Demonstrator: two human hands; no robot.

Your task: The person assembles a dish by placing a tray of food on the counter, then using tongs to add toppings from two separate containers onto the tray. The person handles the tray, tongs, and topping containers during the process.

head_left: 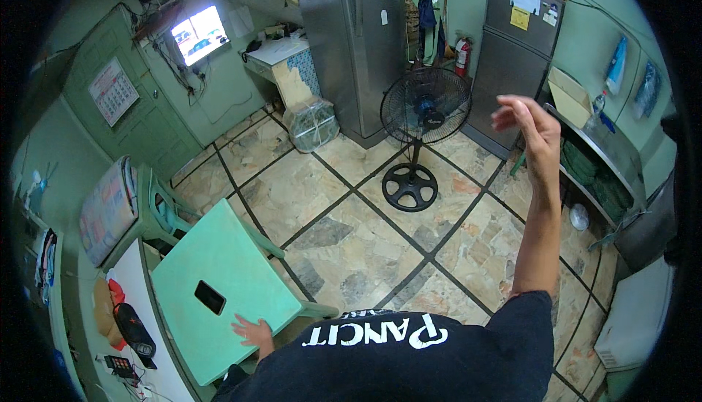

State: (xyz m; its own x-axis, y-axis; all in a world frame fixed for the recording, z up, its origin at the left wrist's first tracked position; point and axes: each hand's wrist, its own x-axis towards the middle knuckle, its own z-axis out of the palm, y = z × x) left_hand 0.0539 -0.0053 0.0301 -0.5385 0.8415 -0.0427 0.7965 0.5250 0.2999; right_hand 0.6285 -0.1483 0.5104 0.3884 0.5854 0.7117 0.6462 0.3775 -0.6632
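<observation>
My left hand [253,332] rests on the green table [241,256] near its right edge, fingers spread and holding nothing. A dark phone [210,297] lies on the tabletop, a little to the left of that hand and apart from it. Raised in the air on the right is my right hand [532,125], its fingers loosely bent with nothing visible in them. In the picture it overlaps the front of the dark two-door refrigerator [512,54].
A black stand fan [417,146] stands on the stone-patterned floor [358,241]. Behind it is a tall grey refrigerator [329,51]. Chairs with a folded cushion [110,208] flank the table; a cap [134,335] lies on a white surface. A metal counter [596,171] runs along the right.
</observation>
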